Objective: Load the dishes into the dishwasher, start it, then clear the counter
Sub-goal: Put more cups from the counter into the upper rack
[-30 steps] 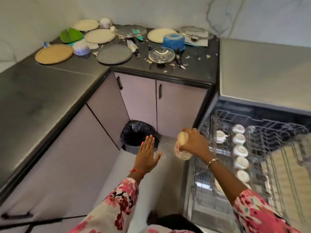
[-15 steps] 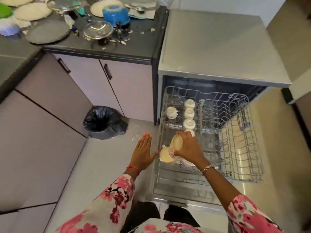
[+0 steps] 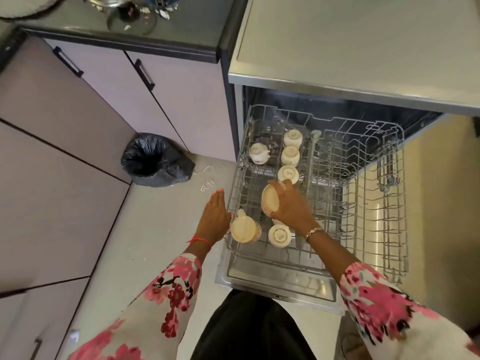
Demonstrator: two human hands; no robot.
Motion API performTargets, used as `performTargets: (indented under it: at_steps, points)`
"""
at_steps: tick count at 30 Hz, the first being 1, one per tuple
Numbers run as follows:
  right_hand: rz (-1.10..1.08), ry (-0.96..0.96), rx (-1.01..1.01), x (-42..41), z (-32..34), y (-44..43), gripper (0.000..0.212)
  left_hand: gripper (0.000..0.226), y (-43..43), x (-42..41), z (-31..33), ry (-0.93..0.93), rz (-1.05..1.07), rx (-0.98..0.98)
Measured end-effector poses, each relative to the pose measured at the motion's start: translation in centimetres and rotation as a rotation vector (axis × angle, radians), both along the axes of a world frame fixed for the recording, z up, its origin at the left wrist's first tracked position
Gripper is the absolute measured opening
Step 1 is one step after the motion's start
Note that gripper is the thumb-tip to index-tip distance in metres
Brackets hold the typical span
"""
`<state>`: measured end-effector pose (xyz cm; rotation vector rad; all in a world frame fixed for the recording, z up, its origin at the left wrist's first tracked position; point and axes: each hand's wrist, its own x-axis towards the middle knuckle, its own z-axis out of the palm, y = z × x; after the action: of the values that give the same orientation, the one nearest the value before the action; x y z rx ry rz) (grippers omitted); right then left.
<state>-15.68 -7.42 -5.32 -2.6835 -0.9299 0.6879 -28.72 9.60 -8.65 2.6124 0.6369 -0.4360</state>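
Cup [image 3: 268, 203] now over rack [image 3: 363, 178], right hand [image 3: 293, 207] gripping it, left hand [image 3: 214, 216] seemingly open flat

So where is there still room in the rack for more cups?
The rack is bare in its whole right half, from the cup row to its right wall. There is also a gap on the left between the back cup and the front cup. The cup row itself is crowded, and the right hand grips a cup there.

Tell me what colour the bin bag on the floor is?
The bin bag is black; the head view shows it best.
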Motion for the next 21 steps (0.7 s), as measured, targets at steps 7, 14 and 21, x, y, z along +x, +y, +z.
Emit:
performTargets:
  at_steps: [7,14,21]
  points:
    - [0.159,0.043,-0.081,1.0,-5.6,4.2,0.084,0.06,0.5,1.9,-3.0,0.096,0.013,-0.146]
    - [0.205,0.051,-0.089,1.2,-9.1,7.3,0.08,0.059,0.7,1.5,-4.8,0.192,-0.037,-0.056]
    - [0.141,0.091,-0.042,0.9,-10.4,7.4,0.086,0.067,0.8,1.3,-5.2,0.21,-0.034,-0.094]
